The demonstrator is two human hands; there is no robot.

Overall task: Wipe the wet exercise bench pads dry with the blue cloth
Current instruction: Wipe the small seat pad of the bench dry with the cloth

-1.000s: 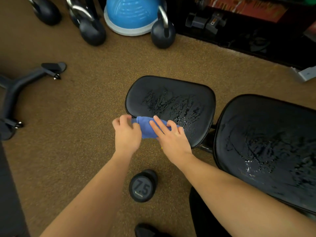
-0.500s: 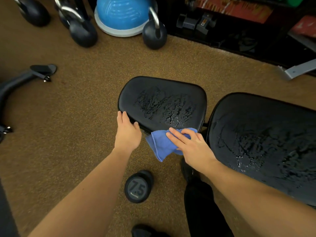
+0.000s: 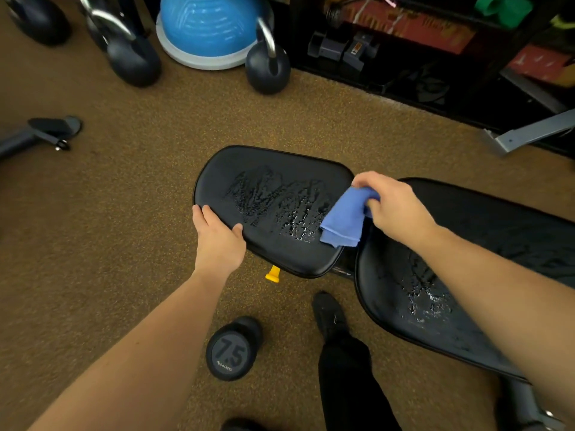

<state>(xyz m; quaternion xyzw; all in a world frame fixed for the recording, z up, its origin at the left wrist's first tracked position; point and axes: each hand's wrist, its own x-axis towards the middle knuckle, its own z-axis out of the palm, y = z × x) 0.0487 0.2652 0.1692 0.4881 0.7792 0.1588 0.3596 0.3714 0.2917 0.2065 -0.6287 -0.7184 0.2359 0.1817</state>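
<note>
- The right hand (image 3: 393, 209) has its fingers curled around a bunched end of the blue cloth (image 3: 345, 217), pinching it in the fist; the free part of the cloth hangs down and lies on the right edge of the seat pad (image 3: 270, 209).
- The left hand (image 3: 217, 237) rests on the near left edge of that pad, fingers straight and close together over the rim, thumb spread out across the top surface.
- The seat pad is black and rounded, with a broad patch of water beads and streaks across its middle, thickest just left of the cloth; its left part looks dull and dry.
- Just beside it to the right lies the longer back pad (image 3: 435, 290), also black, with droplets glinting near its lower middle; the right forearm crosses above it.
- A yellow knob (image 3: 273, 273) shows below the near edge of the seat pad.
- The floor (image 3: 124, 197) is brown speckled matting. On it, near the person's dark shoe (image 3: 329, 312) and trouser leg, stands a black dumbbell (image 3: 231, 349) marked 7.5.
- Farther off, along the top, sit several dark kettlebells (image 3: 267, 66) and a blue half-dome balance trainer (image 3: 208, 29) on a grey base.
- A dark shelving unit (image 3: 435, 57) fills the upper right, holding small weights and red boxes; a grey metal frame leg (image 3: 529, 132) stands before it.
- At the left edge, a dark machine foot (image 3: 46, 129) rests on the floor.
</note>
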